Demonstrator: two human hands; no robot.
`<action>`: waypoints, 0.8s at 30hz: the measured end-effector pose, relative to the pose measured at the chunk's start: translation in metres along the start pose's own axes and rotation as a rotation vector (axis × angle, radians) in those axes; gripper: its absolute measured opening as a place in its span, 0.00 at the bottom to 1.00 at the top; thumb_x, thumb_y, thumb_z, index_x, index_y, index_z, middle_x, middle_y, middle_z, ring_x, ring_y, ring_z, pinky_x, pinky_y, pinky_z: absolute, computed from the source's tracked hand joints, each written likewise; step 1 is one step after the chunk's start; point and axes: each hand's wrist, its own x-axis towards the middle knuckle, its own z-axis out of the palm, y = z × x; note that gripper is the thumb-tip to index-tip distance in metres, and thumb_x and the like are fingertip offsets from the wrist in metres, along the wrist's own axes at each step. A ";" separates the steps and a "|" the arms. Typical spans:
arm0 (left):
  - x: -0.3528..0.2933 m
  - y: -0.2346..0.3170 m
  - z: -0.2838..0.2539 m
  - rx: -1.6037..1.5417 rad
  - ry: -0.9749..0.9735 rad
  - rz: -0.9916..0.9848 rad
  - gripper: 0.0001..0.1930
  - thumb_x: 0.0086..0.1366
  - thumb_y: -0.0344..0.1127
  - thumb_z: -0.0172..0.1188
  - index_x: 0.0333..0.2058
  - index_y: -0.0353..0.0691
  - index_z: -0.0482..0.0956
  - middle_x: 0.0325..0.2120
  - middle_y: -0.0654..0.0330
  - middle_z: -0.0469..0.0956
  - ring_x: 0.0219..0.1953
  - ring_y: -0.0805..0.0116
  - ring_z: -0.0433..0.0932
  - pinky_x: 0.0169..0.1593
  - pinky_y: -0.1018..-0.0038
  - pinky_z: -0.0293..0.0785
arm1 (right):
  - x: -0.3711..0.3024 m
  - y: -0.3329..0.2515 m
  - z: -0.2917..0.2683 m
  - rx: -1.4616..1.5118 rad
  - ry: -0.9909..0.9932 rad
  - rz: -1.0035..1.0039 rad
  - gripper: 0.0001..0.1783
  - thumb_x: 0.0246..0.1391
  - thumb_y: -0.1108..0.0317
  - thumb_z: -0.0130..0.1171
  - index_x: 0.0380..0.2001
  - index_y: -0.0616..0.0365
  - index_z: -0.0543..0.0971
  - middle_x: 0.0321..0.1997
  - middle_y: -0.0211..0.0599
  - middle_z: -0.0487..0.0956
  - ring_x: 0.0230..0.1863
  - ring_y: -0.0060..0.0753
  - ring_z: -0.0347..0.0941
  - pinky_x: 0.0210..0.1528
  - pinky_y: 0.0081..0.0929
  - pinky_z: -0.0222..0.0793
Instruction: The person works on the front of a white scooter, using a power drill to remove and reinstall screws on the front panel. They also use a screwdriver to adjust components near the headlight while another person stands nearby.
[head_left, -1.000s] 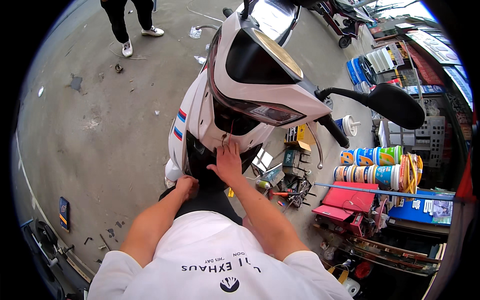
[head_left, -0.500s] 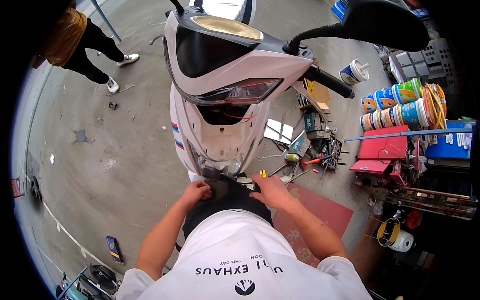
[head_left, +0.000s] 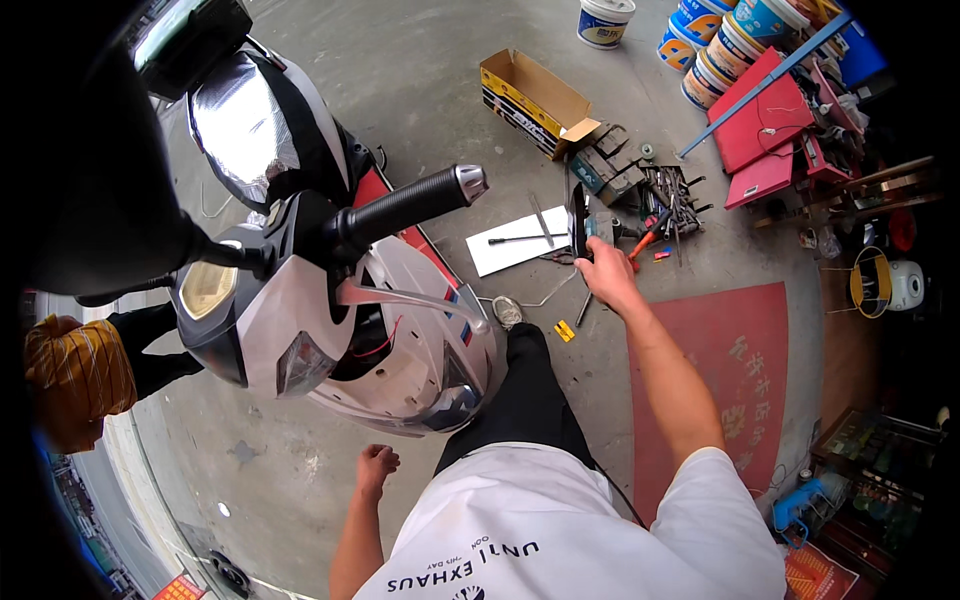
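Note:
My right hand (head_left: 605,272) reaches forward on the right, its fingers closed on a thin, curved black plastic panel (head_left: 577,215) seen nearly edge-on. My left hand (head_left: 377,466) hangs low beside my thigh, fingers curled in a loose fist with nothing visible in it. The white scooter (head_left: 275,350) stands at the left, nearest my left hand but apart from it. Its front has an open cavity (head_left: 365,345) with a red wire showing. The black handlebar grip (head_left: 415,208) and brake lever (head_left: 420,303) jut to the right.
Tools (head_left: 675,205), green tool cases (head_left: 605,170), a white board (head_left: 515,240) and an open cardboard box (head_left: 535,95) lie ahead. A red mat (head_left: 710,380) is at the right, paint buckets (head_left: 720,50) beyond. Another person (head_left: 85,375) stands at the left.
My view has swung right and the scooter now sits at the left. My right hand has carried the black panel from my lap toward the tools; my left hand has dropped to my side.

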 end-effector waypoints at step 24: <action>0.010 0.120 0.068 0.054 0.654 -0.096 0.44 0.36 0.35 0.81 0.52 0.36 0.64 0.45 0.51 0.78 0.51 0.53 0.77 0.53 0.63 0.72 | 0.264 -0.194 0.451 0.514 -0.569 0.395 0.33 0.52 0.63 0.65 0.57 0.71 0.68 0.60 0.58 0.72 0.62 0.52 0.68 0.61 0.37 0.64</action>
